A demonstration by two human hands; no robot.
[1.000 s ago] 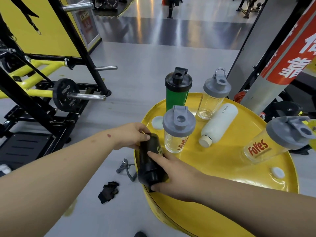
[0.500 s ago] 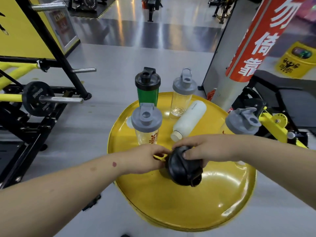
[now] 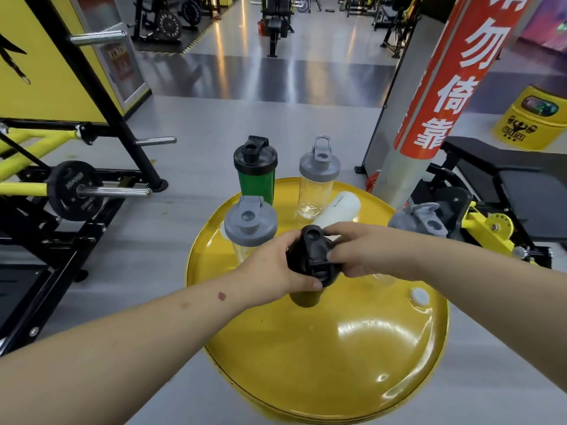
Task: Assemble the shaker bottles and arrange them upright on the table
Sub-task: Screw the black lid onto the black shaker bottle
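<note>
Centre of frame: upright black plastic shaker bottle [image 3: 311, 265] on round yellow metal table [image 3: 322, 348], left hand [image 3: 276, 268] clasping its body, right hand [image 3: 362, 250] gripping its lid.

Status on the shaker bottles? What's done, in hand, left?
Done: the green bottle, the small clear bottle and the grey-lidded bottle stand upright with lids on the yellow table.

In hand: the left hand and right hand grip the black bottle, upright, lid on.

Left: the white bottle lies on its side; the bottle at the right edge is tilted.
</note>
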